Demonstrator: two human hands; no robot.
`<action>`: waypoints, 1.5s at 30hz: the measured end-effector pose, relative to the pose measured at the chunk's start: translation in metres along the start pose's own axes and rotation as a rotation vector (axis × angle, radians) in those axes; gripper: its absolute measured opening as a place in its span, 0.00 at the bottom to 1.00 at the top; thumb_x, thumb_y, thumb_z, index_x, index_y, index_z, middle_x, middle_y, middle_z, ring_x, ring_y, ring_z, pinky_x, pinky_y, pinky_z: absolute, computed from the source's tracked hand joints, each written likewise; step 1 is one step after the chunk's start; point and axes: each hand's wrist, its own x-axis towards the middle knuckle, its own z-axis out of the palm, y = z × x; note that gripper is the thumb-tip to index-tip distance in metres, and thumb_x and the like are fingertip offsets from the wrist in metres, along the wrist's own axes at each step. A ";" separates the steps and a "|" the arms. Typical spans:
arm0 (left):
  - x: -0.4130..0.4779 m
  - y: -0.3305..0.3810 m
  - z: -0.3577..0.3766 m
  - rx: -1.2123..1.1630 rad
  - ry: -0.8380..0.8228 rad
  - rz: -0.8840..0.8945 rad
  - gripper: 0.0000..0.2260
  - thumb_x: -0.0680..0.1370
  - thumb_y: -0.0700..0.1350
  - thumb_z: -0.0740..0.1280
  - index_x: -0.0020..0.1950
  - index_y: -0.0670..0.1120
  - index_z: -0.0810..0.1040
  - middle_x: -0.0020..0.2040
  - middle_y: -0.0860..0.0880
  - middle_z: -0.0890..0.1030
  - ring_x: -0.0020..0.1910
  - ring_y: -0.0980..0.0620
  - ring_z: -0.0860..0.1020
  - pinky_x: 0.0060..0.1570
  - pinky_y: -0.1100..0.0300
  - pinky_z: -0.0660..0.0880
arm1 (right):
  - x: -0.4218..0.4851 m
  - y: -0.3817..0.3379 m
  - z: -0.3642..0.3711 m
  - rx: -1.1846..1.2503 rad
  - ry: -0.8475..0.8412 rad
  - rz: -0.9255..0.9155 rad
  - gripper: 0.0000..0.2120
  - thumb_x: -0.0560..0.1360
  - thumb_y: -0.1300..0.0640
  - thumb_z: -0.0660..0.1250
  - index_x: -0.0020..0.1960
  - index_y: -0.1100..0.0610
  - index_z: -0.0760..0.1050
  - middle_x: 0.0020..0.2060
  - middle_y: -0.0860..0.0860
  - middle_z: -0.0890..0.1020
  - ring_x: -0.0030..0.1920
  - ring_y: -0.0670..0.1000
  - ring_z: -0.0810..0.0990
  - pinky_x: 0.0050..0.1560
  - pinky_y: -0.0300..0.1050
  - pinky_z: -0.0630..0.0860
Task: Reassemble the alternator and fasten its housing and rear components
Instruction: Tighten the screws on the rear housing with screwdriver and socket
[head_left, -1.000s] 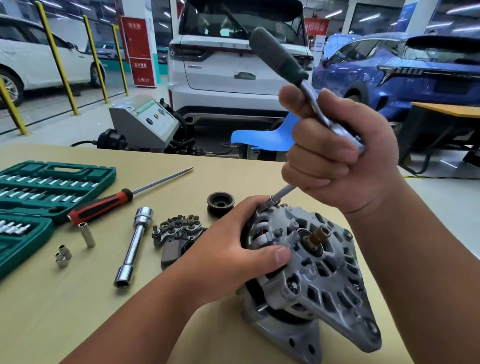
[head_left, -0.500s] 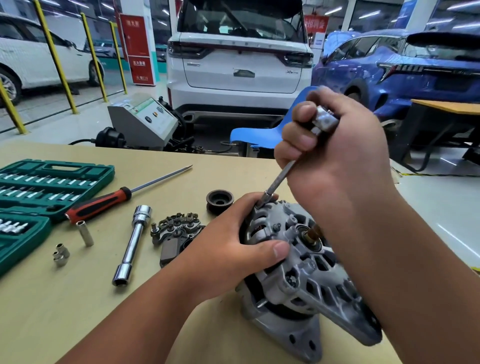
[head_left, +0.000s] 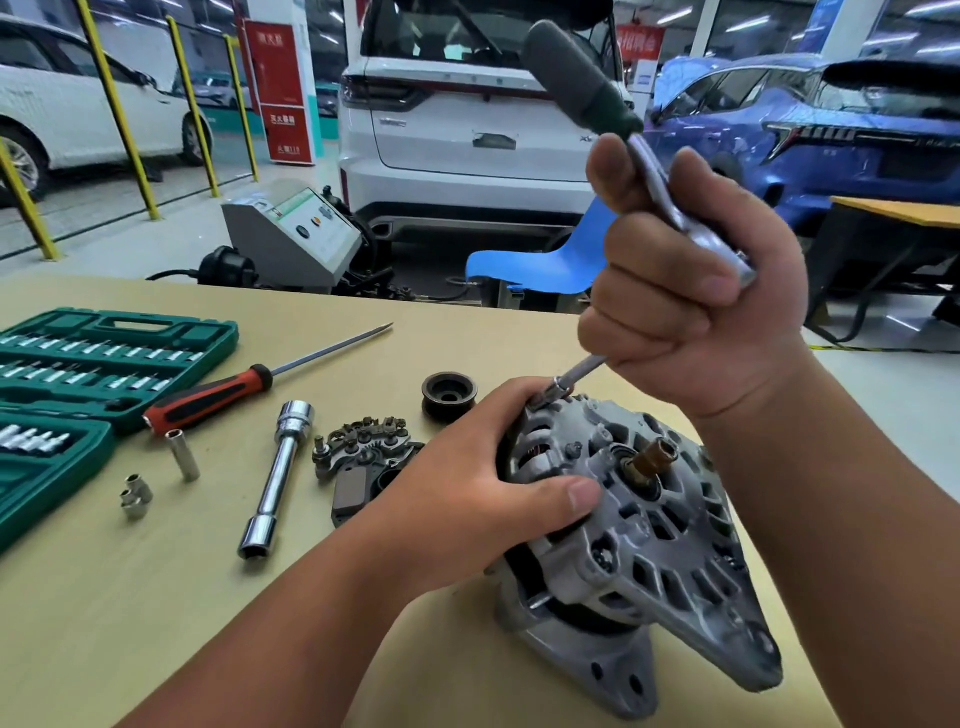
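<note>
The open green plastic socket case (head_left: 104, 332) at the left edge of the tan tabletop (head_left: 156, 623) holds rows of small chrome bits in moulded slots. The grey, ribbed cast-metal alternator (head_left: 649, 545) stands tilted near the tabletop's right edge, where the left hand (head_left: 467, 499) wraps its fingers round the housing rim, thumb pressed on the vented face. The right hand (head_left: 691, 312) is clenched round a chrome ratchet (head_left: 613, 114) with a dark rubbery grip, whose thin extension (head_left: 579, 375) meets the housing's top edge beside the left fingertips.

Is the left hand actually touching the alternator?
Touching. The head view shows the left hand gripping the alternator, thumb lying across its housing.
</note>
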 end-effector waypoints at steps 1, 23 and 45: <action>0.000 0.000 0.000 -0.005 0.000 -0.003 0.29 0.72 0.59 0.78 0.72 0.61 0.75 0.64 0.50 0.85 0.63 0.44 0.85 0.66 0.35 0.79 | 0.001 0.000 -0.001 0.004 -0.010 0.008 0.18 0.83 0.54 0.56 0.66 0.63 0.74 0.25 0.48 0.67 0.21 0.45 0.54 0.28 0.40 0.49; -0.002 0.005 0.003 0.014 0.019 0.021 0.28 0.71 0.58 0.77 0.69 0.61 0.76 0.63 0.52 0.86 0.62 0.48 0.86 0.66 0.38 0.79 | 0.014 0.017 0.035 0.024 0.818 -0.475 0.11 0.86 0.55 0.58 0.45 0.54 0.69 0.30 0.48 0.75 0.24 0.48 0.64 0.27 0.40 0.63; -0.002 0.002 0.002 0.022 0.013 0.017 0.26 0.72 0.59 0.77 0.69 0.66 0.76 0.64 0.54 0.86 0.63 0.49 0.85 0.66 0.38 0.79 | 0.010 0.004 0.022 -0.058 0.562 -0.221 0.09 0.85 0.53 0.58 0.48 0.53 0.72 0.28 0.46 0.73 0.28 0.48 0.69 0.39 0.45 0.71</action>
